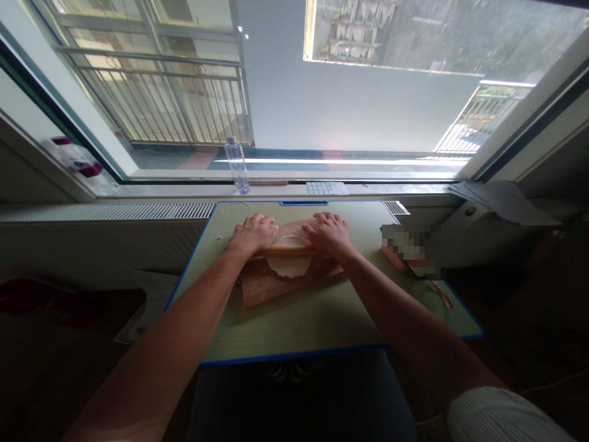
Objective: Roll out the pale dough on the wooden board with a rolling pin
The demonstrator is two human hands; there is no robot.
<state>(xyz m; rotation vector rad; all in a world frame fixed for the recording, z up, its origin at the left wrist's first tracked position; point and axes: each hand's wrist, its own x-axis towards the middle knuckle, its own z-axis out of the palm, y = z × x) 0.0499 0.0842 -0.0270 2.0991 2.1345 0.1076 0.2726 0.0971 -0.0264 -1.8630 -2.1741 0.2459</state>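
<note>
A pale, flattened round of dough (pixel 289 266) lies on a wooden board (pixel 260 290), which sits at a slant on the small table. Across the middle of the dough rests a wooden rolling pin (pixel 289 250). My left hand (pixel 256 232) grips the pin's left end from above, its fingers partly curled over it. On the other end is my right hand (pixel 330 231), held the same way. Both ends of the pin are hidden beneath my palms. Dough shows on the near side and the far side of the pin.
The table (pixel 294 334) has a blue edge. A blurred-out item (pixel 409 248) lies at its right side, near a thin strip (pixel 444 296). Dough scraps (pixel 218 237) dot the far left. A clear bottle (pixel 237 167) and a white bottle (pixel 83 167) stand by the window.
</note>
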